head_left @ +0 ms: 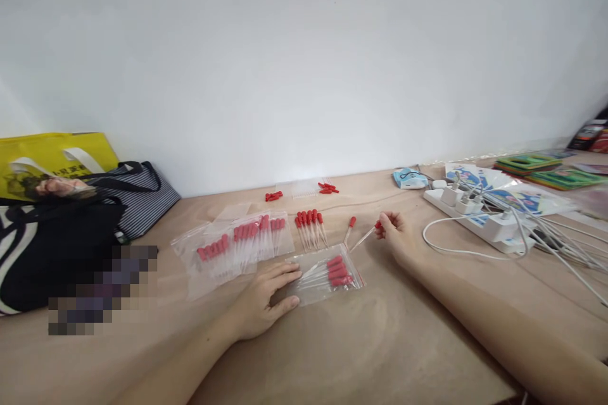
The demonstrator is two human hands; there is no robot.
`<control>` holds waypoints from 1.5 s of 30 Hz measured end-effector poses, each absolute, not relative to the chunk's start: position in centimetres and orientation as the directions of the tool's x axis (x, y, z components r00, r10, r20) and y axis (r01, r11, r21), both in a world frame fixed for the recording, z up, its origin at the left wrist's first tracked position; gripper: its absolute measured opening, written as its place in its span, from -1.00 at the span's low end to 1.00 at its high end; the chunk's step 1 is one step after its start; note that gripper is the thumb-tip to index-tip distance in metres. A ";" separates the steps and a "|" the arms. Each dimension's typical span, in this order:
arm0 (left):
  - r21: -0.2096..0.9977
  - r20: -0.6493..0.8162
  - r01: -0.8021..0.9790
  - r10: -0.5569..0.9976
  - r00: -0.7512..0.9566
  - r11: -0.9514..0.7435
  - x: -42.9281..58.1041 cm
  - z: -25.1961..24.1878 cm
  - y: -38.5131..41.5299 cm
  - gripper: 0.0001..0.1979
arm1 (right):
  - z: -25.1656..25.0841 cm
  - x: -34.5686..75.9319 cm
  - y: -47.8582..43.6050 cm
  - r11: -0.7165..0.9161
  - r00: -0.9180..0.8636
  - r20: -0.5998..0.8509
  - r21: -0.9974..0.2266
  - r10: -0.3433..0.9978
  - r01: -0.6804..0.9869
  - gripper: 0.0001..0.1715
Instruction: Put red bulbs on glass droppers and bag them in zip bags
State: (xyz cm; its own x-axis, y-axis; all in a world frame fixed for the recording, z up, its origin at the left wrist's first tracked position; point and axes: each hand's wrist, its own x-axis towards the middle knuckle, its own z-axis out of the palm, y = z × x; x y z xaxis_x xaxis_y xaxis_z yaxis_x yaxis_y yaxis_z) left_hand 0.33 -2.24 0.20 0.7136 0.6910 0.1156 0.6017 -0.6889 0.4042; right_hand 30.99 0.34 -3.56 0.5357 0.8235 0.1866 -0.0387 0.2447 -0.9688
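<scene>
My right hand pinches the red rubber bulb of a dropper, whose clear tube points down and left. A second dropper lies just left of it, near the edge of a clear zip bag. Several red-bulbed droppers are inside that bag. Across the bag's left part rests my left hand, fingers spread and lying flat. Behind the bag is a row of loose droppers. Filled zip bags overlap to the left.
Small piles of red bulbs and clear tubes lie by the wall. A white power strip with cables, a blue mask pack and coloured frames stand right. Cloth bags are at left.
</scene>
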 end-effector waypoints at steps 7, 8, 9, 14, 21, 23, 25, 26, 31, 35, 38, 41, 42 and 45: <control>0.384 0.103 0.609 0.688 0.719 -0.694 0.3 0.1 -2.2 -0.59 | -3.9 28.4 0.1 0.155 0.366 0.075 -0.968 0.928 -0.195 -0.68; 0.383 0.099 0.611 0.689 0.718 -0.693 0.4 0.1 -2.2 -0.59 | -4.0 28.3 0.0 0.141 0.324 0.074 -0.972 0.943 -0.186 -0.67; 0.382 0.096 0.613 0.690 0.718 -0.691 0.4 0.1 -2.2 -0.58 | -4.0 28.3 -0.1 0.128 0.280 0.081 -0.979 0.957 -0.156 -0.66; 0.389 0.100 0.618 0.699 0.708 -0.683 0.3 0.1 -2.3 -0.56 | -3.9 28.4 -0.5 0.151 0.013 0.155 -0.979 0.988 0.139 -0.70; 0.407 0.100 0.615 0.703 0.704 -0.675 0.4 0.3 -2.5 -0.57 | -4.0 28.6 -0.5 0.252 -0.230 0.208 -0.950 0.951 0.183 -0.69; 0.407 0.103 0.614 0.702 0.705 -0.676 0.4 0.2 -2.4 -0.57 | -4.1 28.5 -0.2 0.253 -0.213 0.214 -0.952 0.953 0.174 -0.70; 0.404 0.107 0.609 0.697 0.709 -0.682 0.4 0.1 -2.3 -0.57 | -4.3 28.1 0.1 0.234 -0.196 0.203 -0.961 0.959 0.149 -0.69; 0.402 0.109 0.606 0.693 0.712 -0.686 0.4 0.0 -2.3 -0.57 | -4.3 27.9 0.3 0.222 -0.191 0.193 -0.964 0.962 0.148 -0.69; 0.404 0.123 0.602 0.694 0.710 -0.688 0.3 -0.1 -2.3 -0.58 | -4.4 26.7 0.8 0.154 -0.080 0.133 -0.911 0.988 0.382 -0.76; 0.417 0.115 0.617 0.712 0.693 -0.668 0.4 0.2 -2.4 -0.58 | -4.2 26.4 0.5 0.199 -0.107 0.168 -0.855 0.980 0.479 -0.79; 0.420 0.118 0.619 0.716 0.688 -0.664 0.5 0.3 -2.6 -0.58 | -4.0 26.8 0.4 0.280 -0.207 0.210 -0.862 0.956 0.423 -0.75; 0.421 0.117 0.619 0.717 0.687 -0.663 0.5 0.4 -2.6 -0.58 | -3.8 28.3 0.8 0.293 -0.126 0.267 -0.816 0.956 0.498 -0.75; 0.419 0.116 0.619 0.715 0.689 -0.664 0.4 0.3 -2.6 -0.58 | -3.7 29.0 0.9 0.291 -0.091 0.291 -0.774 0.952 0.563 -0.76; 0.409 0.111 0.619 0.709 0.696 -0.671 0.3 0.2 -2.5 -0.58 | -3.2 31.4 1.2 0.338 -0.144 0.346 -0.604 0.927 0.722 -0.76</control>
